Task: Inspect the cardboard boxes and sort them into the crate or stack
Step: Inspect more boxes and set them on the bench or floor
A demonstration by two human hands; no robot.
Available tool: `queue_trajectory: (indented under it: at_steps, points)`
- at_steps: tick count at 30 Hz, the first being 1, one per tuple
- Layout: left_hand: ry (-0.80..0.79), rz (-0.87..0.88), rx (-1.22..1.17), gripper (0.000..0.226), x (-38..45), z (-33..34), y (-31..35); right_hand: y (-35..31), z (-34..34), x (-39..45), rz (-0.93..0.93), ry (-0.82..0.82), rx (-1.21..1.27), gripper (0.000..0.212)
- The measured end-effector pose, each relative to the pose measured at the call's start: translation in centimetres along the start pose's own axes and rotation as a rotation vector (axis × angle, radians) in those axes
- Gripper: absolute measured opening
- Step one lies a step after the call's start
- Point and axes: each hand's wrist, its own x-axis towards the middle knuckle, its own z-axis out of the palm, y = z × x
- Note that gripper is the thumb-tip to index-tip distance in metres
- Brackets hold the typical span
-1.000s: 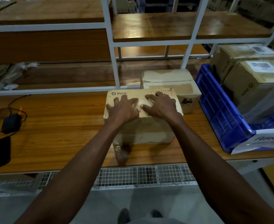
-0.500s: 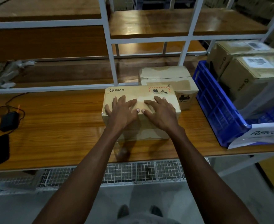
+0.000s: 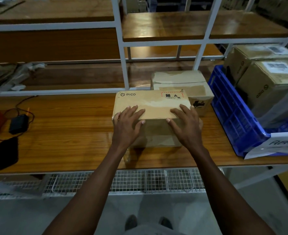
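At frame centre, your left hand (image 3: 128,122) and right hand (image 3: 184,122) lie flat, fingers extended, on the PICO cardboard box (image 3: 152,106), its long axis left–right on the surface (image 3: 68,133); the blue crate (image 3: 231,116) lies right, nearer your right hand.

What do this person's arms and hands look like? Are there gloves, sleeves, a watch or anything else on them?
Nothing is worn on them that the head view shows. The left hand and the right hand are bare, with no gloves and no rings that I can make out. Both forearms are bare from wrist to the frame's lower edge: no sleeve, watch or wristband shows. The fingernails look short and plain.
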Motion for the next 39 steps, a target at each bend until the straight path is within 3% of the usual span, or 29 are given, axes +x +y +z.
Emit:
queue_trajectory:
  at_steps: [3,5,7,9,12,20,25,28,34,37,39]
  points:
    - [0.064,0.062,0.098,0.050,-1.3,0.6,-1.2,1.2,0.7,-1.2,0.046,0.002,0.080,0.042]
    - [0.124,-0.049,0.080,0.053,-2.3,0.9,-1.9,1.9,1.1,-1.4,0.019,0.023,0.158,0.045]
    - [0.182,-0.213,-0.049,0.057,-3.2,0.9,-2.3,2.0,1.3,-1.7,0.052,0.058,0.321,0.048]
    - [0.190,-0.266,-0.251,0.062,-3.8,0.6,-2.5,1.9,1.4,-2.0,0.079,0.075,0.406,0.051]
    - [0.192,-0.244,-0.470,0.068,-3.8,0.3,-2.4,1.9,1.7,-1.8,0.079,0.098,0.439,0.055]
    - [0.323,-0.322,-0.514,0.094,-3.3,-0.1,-1.9,1.4,0.8,-1.1,0.125,0.187,0.422,0.084]
    - [0.397,-0.388,-0.463,0.080,-1.6,-0.8,-1.1,1.1,0.0,0.3,0.223,0.271,0.347,0.087]
    - [0.371,-0.395,-0.422,0.069,-0.6,-0.8,-0.6,0.8,-0.1,0.9,0.265,0.252,0.320,0.079]
    - [0.190,-0.432,-0.350,0.068,1.7,-1.1,-1.8,1.3,-0.9,2.9,0.319,0.130,0.239,0.074]
    - [0.054,-0.464,-0.300,0.078,1.6,0.2,-2.6,2.1,0.0,3.2,0.370,0.041,0.198,0.080]
    - [-0.050,-0.491,-0.324,0.098,1.8,1.1,-3.4,2.7,0.7,3.5,0.406,-0.011,0.194,0.090]
